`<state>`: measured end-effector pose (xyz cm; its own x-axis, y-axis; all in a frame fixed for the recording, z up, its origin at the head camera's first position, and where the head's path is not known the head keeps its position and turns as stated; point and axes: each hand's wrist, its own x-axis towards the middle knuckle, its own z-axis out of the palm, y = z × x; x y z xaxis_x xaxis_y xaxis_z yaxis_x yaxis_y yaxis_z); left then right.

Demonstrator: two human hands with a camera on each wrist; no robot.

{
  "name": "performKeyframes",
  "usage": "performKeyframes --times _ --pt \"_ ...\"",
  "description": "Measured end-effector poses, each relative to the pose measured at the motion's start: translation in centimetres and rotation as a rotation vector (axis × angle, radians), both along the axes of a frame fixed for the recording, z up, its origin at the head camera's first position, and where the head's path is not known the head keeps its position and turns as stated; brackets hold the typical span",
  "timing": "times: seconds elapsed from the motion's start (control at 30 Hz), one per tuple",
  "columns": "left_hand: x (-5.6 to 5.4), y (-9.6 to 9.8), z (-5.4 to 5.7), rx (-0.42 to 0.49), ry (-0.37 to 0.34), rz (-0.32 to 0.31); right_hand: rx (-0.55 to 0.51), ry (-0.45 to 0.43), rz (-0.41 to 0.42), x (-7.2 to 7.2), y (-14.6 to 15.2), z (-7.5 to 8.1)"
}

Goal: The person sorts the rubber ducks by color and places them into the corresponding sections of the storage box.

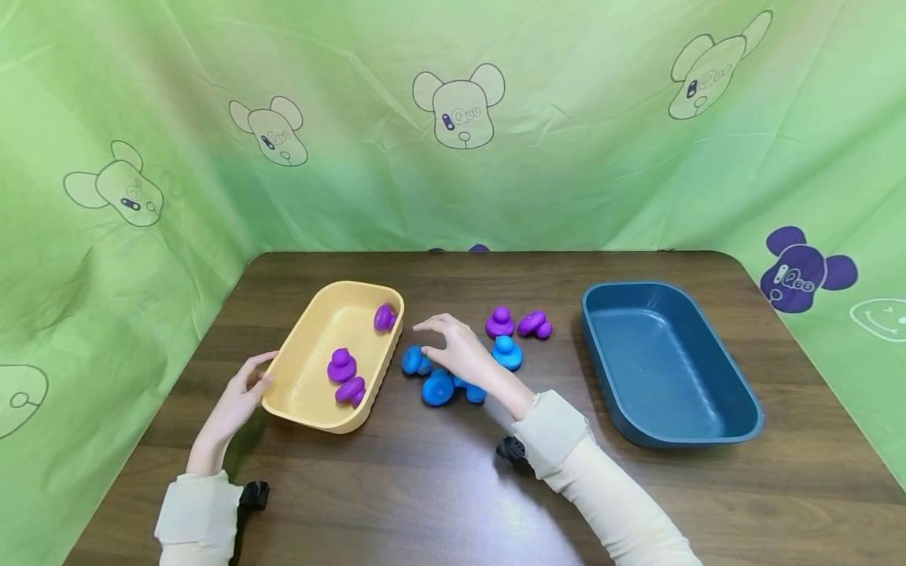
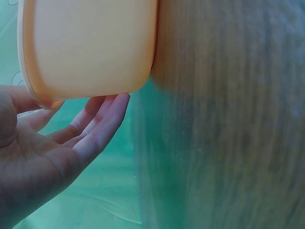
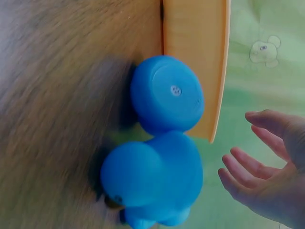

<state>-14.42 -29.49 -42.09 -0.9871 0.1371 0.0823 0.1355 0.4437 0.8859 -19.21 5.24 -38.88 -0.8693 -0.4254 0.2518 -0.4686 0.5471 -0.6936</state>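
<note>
Cream-cuffed, the right hand (image 1: 462, 350) hangs with fingers apart, gripping nothing, over blue toy ducks (image 1: 438, 388) on the counter (image 1: 396, 495); a steady pinch round one body looks soundest. The left hand (image 1: 232, 407), fingers spread, touches the yellow tray (image 1: 299, 376). Beyond, the curtain's (image 1: 368, 196) bear prints (image 1: 796, 271) seemingly read "Qee".

On my table (image 1: 396, 487), I see one tray (image 1: 300, 369) at centre left holding three toys (image 1: 342, 366), a second tray (image 1: 651, 369) at centre right, and loose toys (image 1: 507, 353) between.
</note>
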Motion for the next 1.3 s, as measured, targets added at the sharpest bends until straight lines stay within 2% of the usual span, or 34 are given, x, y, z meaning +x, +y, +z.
performKeyframes --times 0.47,0.9,1.3 --pt "0.0 0.0 0.0 0.001 -0.018 0.003 -0.004 -0.016 -0.073 -0.3 2.8 -0.3" --pt "0.0 0.0 0.0 -0.003 0.004 0.002 -0.013 0.010 -0.149 -0.5 6.0 -0.5" --pt "0.0 0.0 0.0 0.000 -0.006 0.007 -0.049 -0.041 -0.229 -0.7 8.6 -1.2"
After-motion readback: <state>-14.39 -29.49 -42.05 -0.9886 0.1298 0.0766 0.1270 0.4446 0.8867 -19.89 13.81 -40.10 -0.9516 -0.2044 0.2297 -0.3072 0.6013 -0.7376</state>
